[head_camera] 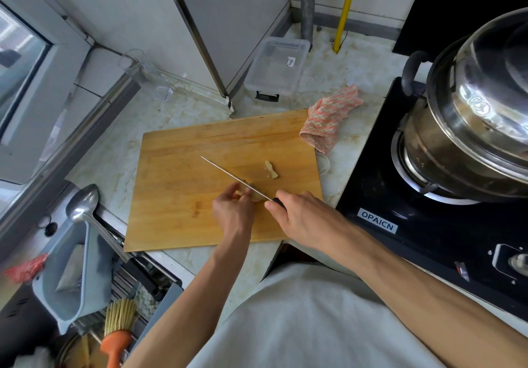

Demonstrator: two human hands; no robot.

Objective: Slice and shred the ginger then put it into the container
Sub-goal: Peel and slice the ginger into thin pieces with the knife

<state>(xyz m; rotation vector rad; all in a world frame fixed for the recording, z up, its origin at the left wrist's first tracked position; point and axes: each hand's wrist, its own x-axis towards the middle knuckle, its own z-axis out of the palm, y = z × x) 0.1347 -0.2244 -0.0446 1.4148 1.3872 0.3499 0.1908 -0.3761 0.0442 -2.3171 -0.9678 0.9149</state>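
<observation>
Slicing step: my left hand (233,210) pins the pale ginger root (255,196) on the wooden cutting board (177,185); my right hand (300,219) grips the thin steel knife (228,175). Next: press down, then shred; clear lidded container (275,66) waits beyond.

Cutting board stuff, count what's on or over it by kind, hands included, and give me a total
Ginger pieces: 2, one held, one loose
Knife: 1
Hands: 2, left hand on the ginger, right hand on the knife handle
Total: 5, all over the cutting board
</observation>
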